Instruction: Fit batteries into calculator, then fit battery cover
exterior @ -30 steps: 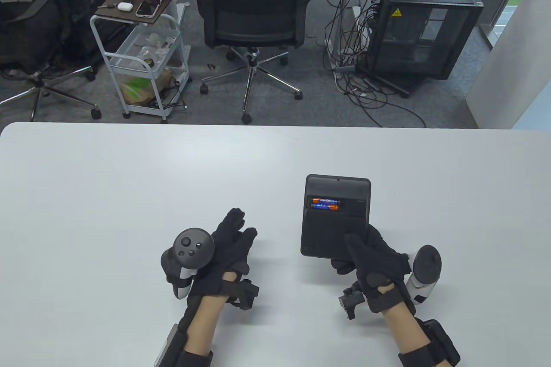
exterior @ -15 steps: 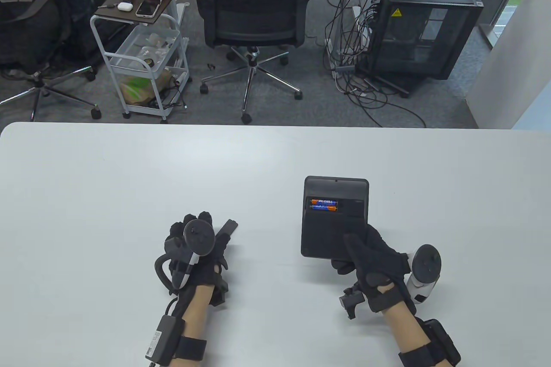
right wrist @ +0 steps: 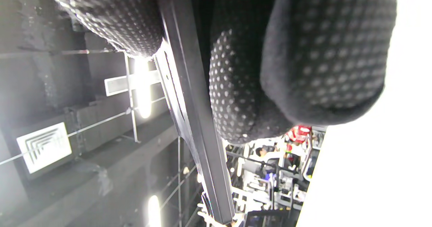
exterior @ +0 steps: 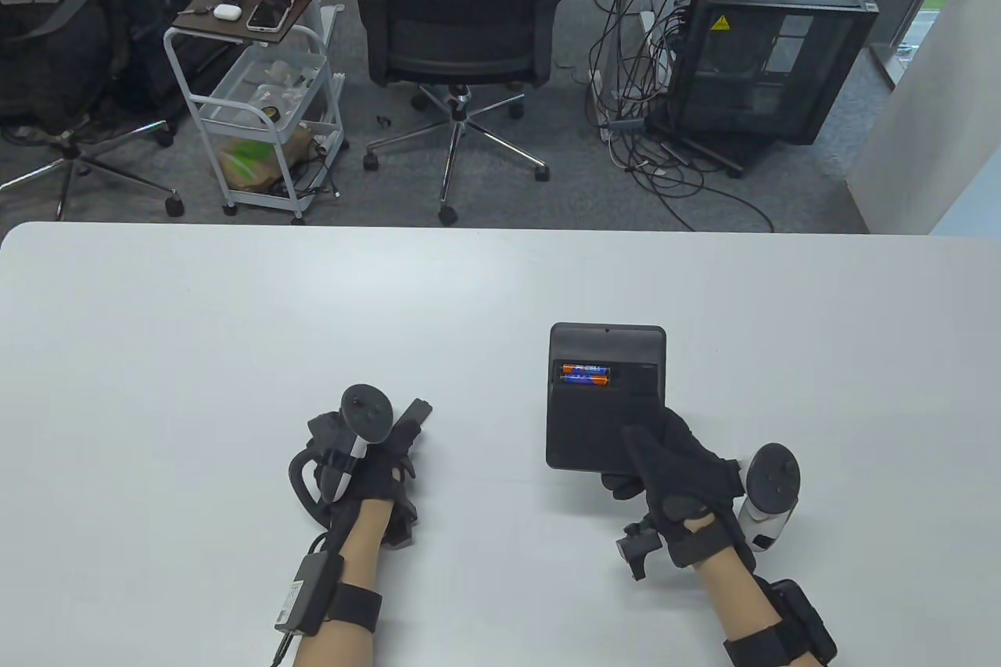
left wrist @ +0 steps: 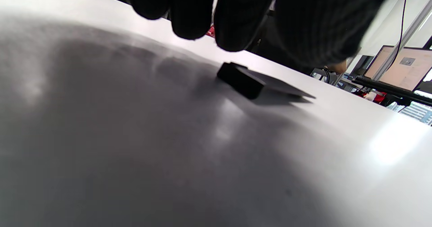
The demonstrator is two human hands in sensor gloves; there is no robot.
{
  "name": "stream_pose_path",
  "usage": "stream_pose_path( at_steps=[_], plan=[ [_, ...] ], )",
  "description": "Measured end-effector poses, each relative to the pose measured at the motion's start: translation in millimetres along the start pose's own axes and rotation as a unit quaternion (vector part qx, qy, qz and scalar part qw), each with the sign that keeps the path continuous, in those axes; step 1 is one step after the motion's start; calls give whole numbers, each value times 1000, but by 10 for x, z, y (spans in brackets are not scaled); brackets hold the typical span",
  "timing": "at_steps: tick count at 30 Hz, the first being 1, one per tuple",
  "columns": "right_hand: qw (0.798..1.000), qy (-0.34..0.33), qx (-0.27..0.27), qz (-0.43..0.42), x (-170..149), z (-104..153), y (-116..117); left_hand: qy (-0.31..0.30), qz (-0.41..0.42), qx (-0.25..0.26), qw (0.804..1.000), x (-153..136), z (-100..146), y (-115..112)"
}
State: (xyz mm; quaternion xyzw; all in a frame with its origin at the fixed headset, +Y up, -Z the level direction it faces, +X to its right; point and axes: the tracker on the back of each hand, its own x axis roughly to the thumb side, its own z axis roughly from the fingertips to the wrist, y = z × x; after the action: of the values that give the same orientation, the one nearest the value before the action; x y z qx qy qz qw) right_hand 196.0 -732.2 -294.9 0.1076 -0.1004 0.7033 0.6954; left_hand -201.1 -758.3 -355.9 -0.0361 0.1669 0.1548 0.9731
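Note:
The black calculator [exterior: 606, 405] lies face down on the white table, right of centre. Its battery bay is open and holds two orange-and-blue batteries [exterior: 583, 374] side by side. My right hand [exterior: 653, 448] grips the calculator's near right corner; in the right wrist view its edge [right wrist: 190, 102] runs between thumb and fingers [right wrist: 236, 102]. The black battery cover [exterior: 414, 417] lies on the table just beyond my left hand [exterior: 391, 442]. In the left wrist view the cover [left wrist: 249, 81] sits under my curled fingertips [left wrist: 239, 27], with a gap between them.
The white table [exterior: 235, 323] ends at a far edge, with an office chair [exterior: 461, 2] and a wire cart [exterior: 258, 96] on the floor beyond. Nothing else lies on the table near my hands.
My left hand lay flat over the cover, then rolled onto its side and drew back to the left, uncovering the cover. The calculator shifted slightly left in my right hand.

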Motion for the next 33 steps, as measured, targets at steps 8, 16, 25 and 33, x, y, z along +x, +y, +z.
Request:
stream_pose_path(
  at_steps=[8,16,25,33],
  plan=[
    [1000,5,3,2,-17,1,5,8,-45,-31,998,82,-24,-62],
    [1000,11,4,4,-36,9,10,-37,39,-22,998,102,59,-87],
    [1000,10,6,8,-28,7,20,-90,88,38,991,88,331,296],
    [1000,9,12,10,-17,17,43,-185,270,33,944,146,522,567]
  ],
)
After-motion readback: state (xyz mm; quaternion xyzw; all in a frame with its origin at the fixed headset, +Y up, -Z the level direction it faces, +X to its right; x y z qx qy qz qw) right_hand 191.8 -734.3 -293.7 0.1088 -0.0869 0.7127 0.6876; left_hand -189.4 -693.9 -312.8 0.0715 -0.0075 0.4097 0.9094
